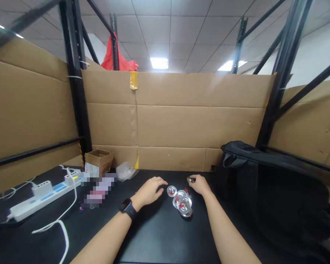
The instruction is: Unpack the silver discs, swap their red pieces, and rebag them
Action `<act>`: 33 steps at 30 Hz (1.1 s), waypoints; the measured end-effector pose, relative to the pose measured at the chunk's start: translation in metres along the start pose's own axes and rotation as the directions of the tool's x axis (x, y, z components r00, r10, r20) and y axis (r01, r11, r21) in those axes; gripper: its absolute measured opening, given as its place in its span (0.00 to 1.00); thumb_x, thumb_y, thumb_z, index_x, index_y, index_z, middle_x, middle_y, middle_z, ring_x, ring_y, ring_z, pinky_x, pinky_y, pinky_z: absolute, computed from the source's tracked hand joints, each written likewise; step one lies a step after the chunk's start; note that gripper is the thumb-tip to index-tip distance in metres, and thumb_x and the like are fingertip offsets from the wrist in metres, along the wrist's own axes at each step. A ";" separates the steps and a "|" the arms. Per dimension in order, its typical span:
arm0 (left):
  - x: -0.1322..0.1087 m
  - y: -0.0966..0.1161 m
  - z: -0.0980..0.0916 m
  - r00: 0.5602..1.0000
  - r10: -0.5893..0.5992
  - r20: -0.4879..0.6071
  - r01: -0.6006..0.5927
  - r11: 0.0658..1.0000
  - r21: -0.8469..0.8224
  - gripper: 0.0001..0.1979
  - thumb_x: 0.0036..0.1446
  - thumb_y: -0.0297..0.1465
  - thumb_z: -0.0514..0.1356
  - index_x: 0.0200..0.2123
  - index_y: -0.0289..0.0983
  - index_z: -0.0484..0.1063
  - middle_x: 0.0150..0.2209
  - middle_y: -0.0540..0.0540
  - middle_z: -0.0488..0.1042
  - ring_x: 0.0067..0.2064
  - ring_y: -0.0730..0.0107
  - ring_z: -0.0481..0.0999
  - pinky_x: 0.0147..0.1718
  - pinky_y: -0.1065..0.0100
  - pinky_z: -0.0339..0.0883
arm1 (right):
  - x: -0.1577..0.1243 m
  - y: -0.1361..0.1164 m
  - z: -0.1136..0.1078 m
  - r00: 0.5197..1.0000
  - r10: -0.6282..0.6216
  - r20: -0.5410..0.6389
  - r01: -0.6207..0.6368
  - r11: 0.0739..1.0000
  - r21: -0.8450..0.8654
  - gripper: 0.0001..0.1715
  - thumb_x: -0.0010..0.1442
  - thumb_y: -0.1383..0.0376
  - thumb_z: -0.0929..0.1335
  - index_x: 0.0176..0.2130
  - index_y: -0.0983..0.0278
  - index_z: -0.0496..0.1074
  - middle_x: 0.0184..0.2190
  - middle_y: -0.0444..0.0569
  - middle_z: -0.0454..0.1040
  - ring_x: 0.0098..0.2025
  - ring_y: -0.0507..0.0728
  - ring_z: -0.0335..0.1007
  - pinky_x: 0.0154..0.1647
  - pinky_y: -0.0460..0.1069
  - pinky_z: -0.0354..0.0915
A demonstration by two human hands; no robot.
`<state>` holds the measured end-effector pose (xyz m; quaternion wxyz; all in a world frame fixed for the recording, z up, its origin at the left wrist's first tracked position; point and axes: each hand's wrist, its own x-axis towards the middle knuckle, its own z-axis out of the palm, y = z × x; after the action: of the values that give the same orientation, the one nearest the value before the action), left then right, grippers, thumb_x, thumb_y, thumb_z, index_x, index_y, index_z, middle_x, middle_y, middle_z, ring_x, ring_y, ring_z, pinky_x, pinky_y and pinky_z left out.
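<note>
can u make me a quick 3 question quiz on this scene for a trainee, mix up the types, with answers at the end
1. True or false: the watch is worn on the same arm as the left hand.
2. Fill the gap: a small metal piece is held in the ____ hand.
3. Short answer: which large black thing stands on the table to the right of the shiny metal discs?

Key:
1. True.
2. Right; the right hand has its fingers on it.
3. The black bag.
</note>
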<state>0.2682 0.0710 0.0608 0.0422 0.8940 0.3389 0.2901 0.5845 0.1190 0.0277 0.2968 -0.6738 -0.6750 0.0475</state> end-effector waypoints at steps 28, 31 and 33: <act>0.015 -0.005 0.018 0.971 -0.215 -0.104 0.094 0.745 -0.661 0.09 0.63 0.35 0.57 0.40 0.36 0.73 0.38 0.44 0.78 0.41 0.65 0.77 0.43 0.67 0.68 | -0.047 -0.118 0.008 0.897 -0.428 0.112 0.133 0.503 0.854 0.33 0.49 0.60 0.77 0.53 0.61 0.71 0.50 0.54 0.76 0.46 0.60 0.78 0.47 0.55 0.73; 0.015 -0.001 0.017 0.978 -0.188 -0.094 0.073 0.722 -0.688 0.09 0.63 0.34 0.57 0.40 0.35 0.73 0.39 0.43 0.78 0.42 0.64 0.77 0.44 0.67 0.68 | -0.049 -0.123 0.009 0.915 -0.396 0.075 0.159 0.526 0.836 0.29 0.49 0.61 0.77 0.50 0.62 0.73 0.46 0.53 0.78 0.42 0.60 0.79 0.44 0.53 0.74; 0.015 0.002 0.015 0.978 -0.187 -0.090 0.080 0.741 -0.667 0.09 0.63 0.35 0.57 0.40 0.36 0.73 0.40 0.43 0.78 0.43 0.64 0.77 0.44 0.67 0.68 | -0.049 -0.124 0.010 0.923 -0.381 0.059 0.173 0.546 0.820 0.27 0.50 0.61 0.77 0.49 0.63 0.74 0.44 0.52 0.79 0.40 0.59 0.79 0.42 0.52 0.74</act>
<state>0.2859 0.0808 0.0563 0.3498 0.7700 0.2803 0.4542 0.4662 0.0657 0.0609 0.4908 -0.3413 -0.7083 0.3755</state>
